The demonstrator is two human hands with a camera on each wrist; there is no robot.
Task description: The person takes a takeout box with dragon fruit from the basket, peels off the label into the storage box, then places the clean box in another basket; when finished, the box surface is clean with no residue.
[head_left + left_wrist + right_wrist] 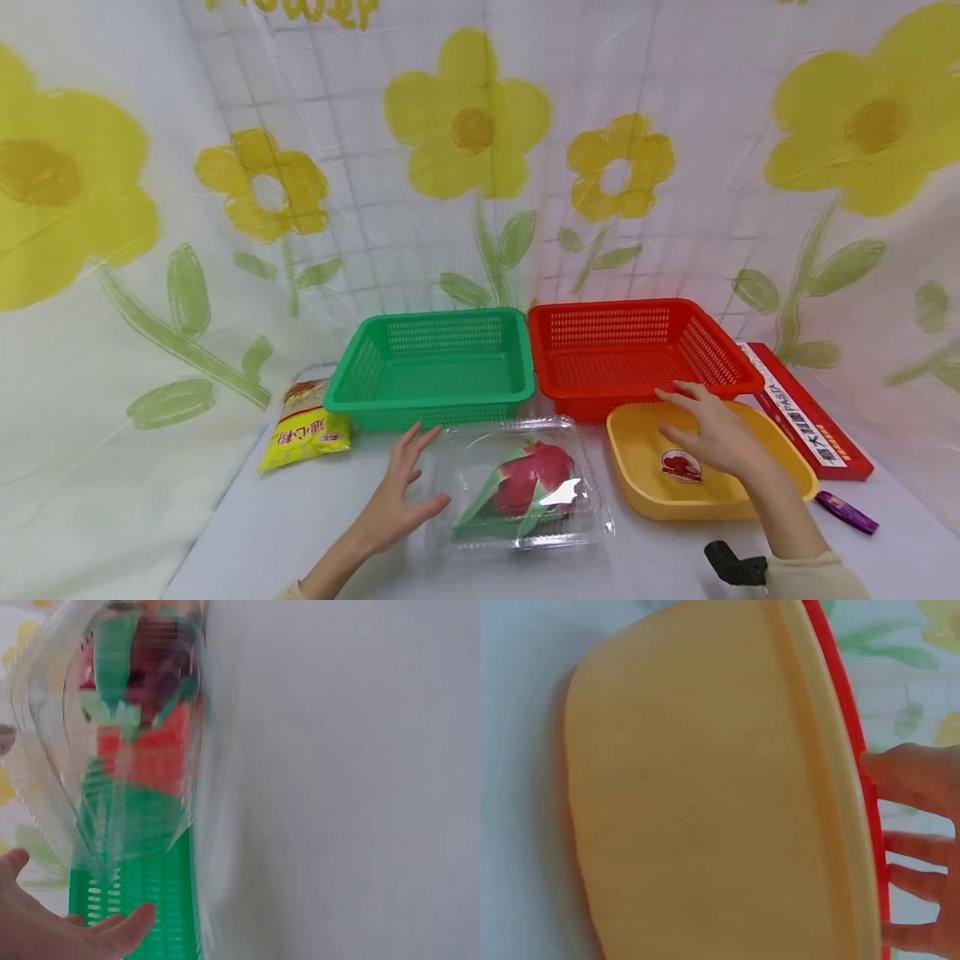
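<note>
A clear plastic clamshell box [442,467] with a pink and green dragon fruit [536,479] inside sits at the table's middle. My left hand [401,496] is just left of it, thumb and fingers spread, holding nothing. In the left wrist view, that hand [75,922] appears below the box's corner. Over the yellow lidded container [637,442], which bears a round red and white label, my right hand [716,433] reaches with its fingers apart and slightly bent, gripping nothing. The right wrist view has the container's side [705,787] large, with fingers [915,844] beyond its rim.
Behind are a green basket [442,412] and a red basket [600,404], side by side. A yellow snack bag [311,429] lies left of the green one. At the right are a red pasta box [810,417] and a small purple packet [847,511]. A flower-print curtain [360,250] hangs behind.
</note>
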